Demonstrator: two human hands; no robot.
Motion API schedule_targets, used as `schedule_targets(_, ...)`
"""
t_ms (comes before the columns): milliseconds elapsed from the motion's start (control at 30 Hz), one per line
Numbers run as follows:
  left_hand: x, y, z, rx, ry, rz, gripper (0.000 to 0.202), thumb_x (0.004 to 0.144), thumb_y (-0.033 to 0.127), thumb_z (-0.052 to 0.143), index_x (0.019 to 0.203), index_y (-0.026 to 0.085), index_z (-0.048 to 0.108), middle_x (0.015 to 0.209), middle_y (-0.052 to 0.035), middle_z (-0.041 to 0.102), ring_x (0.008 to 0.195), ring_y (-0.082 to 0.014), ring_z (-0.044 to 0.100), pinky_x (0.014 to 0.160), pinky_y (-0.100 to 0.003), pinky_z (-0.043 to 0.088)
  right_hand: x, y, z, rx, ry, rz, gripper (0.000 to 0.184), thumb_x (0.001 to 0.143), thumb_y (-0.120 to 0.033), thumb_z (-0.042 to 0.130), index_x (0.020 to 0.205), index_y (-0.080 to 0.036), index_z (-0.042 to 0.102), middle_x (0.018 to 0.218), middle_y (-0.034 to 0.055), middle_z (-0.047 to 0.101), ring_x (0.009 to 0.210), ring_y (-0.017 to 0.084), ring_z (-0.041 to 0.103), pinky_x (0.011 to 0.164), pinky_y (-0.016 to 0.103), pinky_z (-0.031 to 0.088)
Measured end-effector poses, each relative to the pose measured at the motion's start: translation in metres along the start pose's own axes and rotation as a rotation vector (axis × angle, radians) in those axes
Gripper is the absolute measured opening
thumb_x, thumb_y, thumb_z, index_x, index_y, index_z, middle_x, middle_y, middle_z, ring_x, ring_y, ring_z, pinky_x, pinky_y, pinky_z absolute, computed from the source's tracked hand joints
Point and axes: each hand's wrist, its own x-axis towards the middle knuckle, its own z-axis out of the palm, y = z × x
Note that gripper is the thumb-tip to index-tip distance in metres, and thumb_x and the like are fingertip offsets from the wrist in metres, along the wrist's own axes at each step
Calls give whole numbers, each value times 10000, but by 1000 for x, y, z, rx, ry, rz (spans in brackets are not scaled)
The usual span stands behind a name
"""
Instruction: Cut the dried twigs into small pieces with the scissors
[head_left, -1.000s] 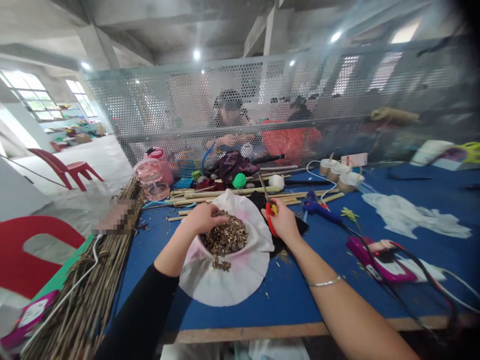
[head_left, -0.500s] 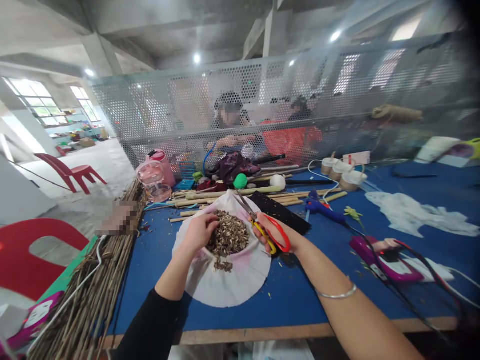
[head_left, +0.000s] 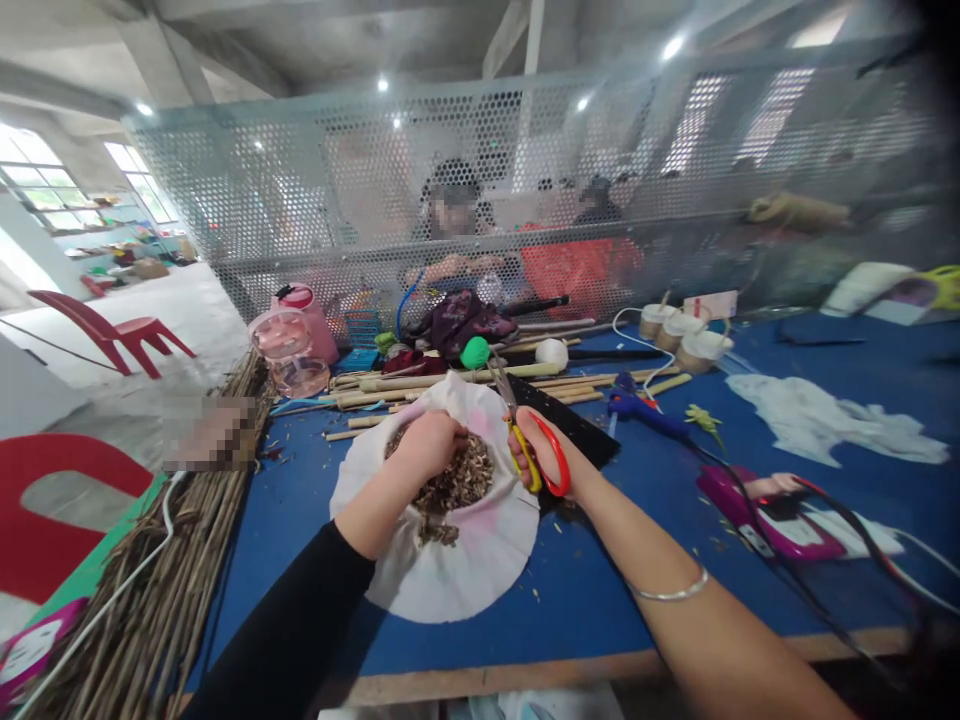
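Shiny metal blades on those scissors point(head_left: 507, 392), smooth plastic handles point(head_left: 562, 468), matt cloth point(head_left: 450, 590), rough flakes point(head_left: 461, 485), coarse woody sticks point(head_left: 172, 565)!

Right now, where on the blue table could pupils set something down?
Mostly bare table shows in front, between the cloth and right forearm, and left, between the twigs and cloth. Crowded: the back, with canes, green ball and cups; the right, with white plastic.

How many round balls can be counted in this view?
2: a green ball just left of the tips of the scissors in the right hand, and a white ball farther right. Others could be hidden.
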Motion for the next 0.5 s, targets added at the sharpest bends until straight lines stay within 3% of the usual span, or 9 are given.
schedule_targets(67,1,-3,0,68,-59,31,240,770,237,551,939,234,720,871,-83,689,801,-230,605,731,-302,418,1,2,-2,13,14,-11,505,703,-703,474,947,-262,465,584,-86,412,390,47,367,314,147,358)
schedule_targets(200,3,-6,0,94,-67,17,251,777,287,538,956,271,713,921,-62,691,828,-231,609,735,-292,415,2,5,-2,-1,11,-53,511,712,-687,484,977,-251,478,587,-81,416,404,50,373,321,147,365)
schedule_targets(500,12,7,5,151,-141,-13,239,768,288,547,933,252,716,906,-78,691,831,-225,616,763,-291,434,1,1,-2,-77,7,-94,513,725,-700,447,942,-235,453,584,-79,393,405,52,363,314,155,368)
